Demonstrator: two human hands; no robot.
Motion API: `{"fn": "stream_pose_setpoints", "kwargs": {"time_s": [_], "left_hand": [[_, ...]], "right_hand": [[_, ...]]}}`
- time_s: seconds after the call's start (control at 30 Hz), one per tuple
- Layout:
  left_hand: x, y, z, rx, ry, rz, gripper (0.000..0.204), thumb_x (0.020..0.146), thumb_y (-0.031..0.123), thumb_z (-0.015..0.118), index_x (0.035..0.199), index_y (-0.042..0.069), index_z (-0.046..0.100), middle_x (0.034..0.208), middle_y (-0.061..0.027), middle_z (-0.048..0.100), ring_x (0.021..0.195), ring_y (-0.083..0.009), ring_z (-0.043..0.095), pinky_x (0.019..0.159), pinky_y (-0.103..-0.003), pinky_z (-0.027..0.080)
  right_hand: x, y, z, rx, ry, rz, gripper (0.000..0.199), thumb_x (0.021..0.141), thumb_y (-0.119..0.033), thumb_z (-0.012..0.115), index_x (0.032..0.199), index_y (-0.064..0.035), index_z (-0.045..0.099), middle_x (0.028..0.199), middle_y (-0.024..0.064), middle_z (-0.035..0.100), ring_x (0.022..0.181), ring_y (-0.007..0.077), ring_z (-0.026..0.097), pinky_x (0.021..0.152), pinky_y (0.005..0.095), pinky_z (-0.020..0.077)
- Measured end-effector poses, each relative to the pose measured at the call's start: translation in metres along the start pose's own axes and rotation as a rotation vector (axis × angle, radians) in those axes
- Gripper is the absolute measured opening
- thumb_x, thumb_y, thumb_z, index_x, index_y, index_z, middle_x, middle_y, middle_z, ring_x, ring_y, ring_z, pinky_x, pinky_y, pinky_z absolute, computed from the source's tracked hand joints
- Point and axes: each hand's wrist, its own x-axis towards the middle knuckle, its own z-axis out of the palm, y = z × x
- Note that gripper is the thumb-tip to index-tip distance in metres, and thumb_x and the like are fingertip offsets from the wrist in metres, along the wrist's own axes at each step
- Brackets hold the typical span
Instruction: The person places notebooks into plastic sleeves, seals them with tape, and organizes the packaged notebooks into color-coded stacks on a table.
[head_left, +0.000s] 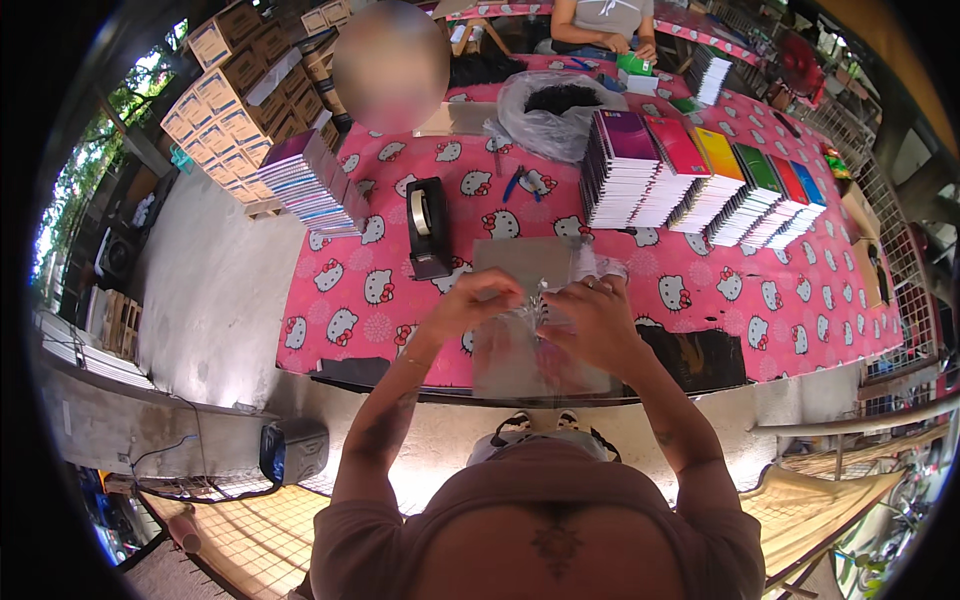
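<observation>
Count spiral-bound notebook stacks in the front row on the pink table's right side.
6, left to right: purple-covered stack, pinkish-red-covered stack, yellow-covered stack, green-covered stack, red-covered stack, blue-covered stack. Others may be hidden behind them.

From here, a long black tape dispenser (430, 250) stands on the pink-covered table (350, 262) between a tall purple-topped notebook stack (312, 190) at the worker's left and a rectangular translucent plastic sheet (510, 256), slim blue-handled pliers (513, 185) behind.

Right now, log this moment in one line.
left hand: at crinkled clear plastic, grip unclear | right hand: at same plastic, grip unclear | beyond hands: black tape dispenser, purple spiral notebook stack | surface: pink patterned tablecloth
</observation>
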Motion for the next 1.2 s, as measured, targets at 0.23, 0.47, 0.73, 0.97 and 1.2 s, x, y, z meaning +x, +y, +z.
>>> {"fn": "stream_pose_setpoints", "kwargs": {"time_s": [0.23, 0.47, 0.73, 0.97, 1.2], "left_hand": [[0.036, 0.013, 0.01, 0.371, -0.07, 0.185, 0.027, 0.083, 0.006, 0.077, 0.109, 0.011, 0.073, 0.113, -0.0065, 0.058, 0.11, -0.0226, 0.055, 0.096, -0.038, 0.043], [0.056, 0.019, 0.024, 0.579, -0.076, 0.326, 0.02, 0.077, 0.01, 0.078, 0.096, 0.018, 0.076, 0.141, -0.0107, 0.049, 0.128, -0.0285, 0.045, 0.106, -0.045, 0.036], [0.072, -0.014, 0.063, 0.875, -0.068, 0.378, 0.038, 0.079, 0.021, 0.078, 0.114, 0.017, 0.065, 0.151, -0.0137, 0.039, 0.137, -0.0385, 0.038, 0.114, -0.052, 0.03], [0.049, -0.045, 0.046, -0.336, 0.083, -0.339, 0.078, 0.087, 0.028, 0.078, 0.152, 0.014, 0.037, 0.148, -0.0115, 0.043, 0.136, -0.0231, 0.041, 0.108, -0.043, 0.039], [0.019, -0.062, 0.057, -0.056, 0.005, -0.384, 0.056, 0.089, 0.028, 0.076, 0.138, 0.008, 0.058, 0.116, -0.0083, 0.068, 0.113, -0.0172, 0.062, 0.101, -0.035, 0.045]], "right_hand": [[0.003, -0.001, -0.014, 0.011, -0.062, 0.016, 0.046, 0.072, -0.039, 0.082, 0.109, -0.0154, 0.07, 0.102, 0.0032, 0.065, 0.1, 0.0223, 0.061, 0.091, 0.0441, 0.0385], [-0.052, 0.087, 0.017, 0.527, 0.011, 0.215, 0.06, 0.067, -0.038, 0.087, 0.118, -0.0137, 0.064, 0.132, 0.0094, 0.051, 0.123, 0.0299, 0.048, 0.1, 0.0484, 0.0361], [-0.056, 0.084, 0.051, 0.285, -0.059, -0.065, 0.057, 0.073, -0.038, 0.081, 0.125, -0.0191, 0.066, 0.15, 0.0151, 0.035, 0.135, 0.0354, 0.038, 0.11, 0.0506, 0.0307], [-0.041, 0.102, 0.081, 1.395, 0.097, 0.436, 0.049, 0.089, -0.036, 0.073, 0.13, -0.0109, 0.062, 0.149, 0.0134, 0.038, 0.133, 0.0244, 0.043, 0.103, 0.0399, 0.0396], [-0.021, 0.123, 0.095, 1.232, -0.217, 0.34, 0.051, 0.091, -0.026, 0.072, 0.136, -0.0075, 0.056, 0.134, 0.0061, 0.054, 0.123, 0.0181, 0.052, 0.1, 0.0331, 0.0426]]}}
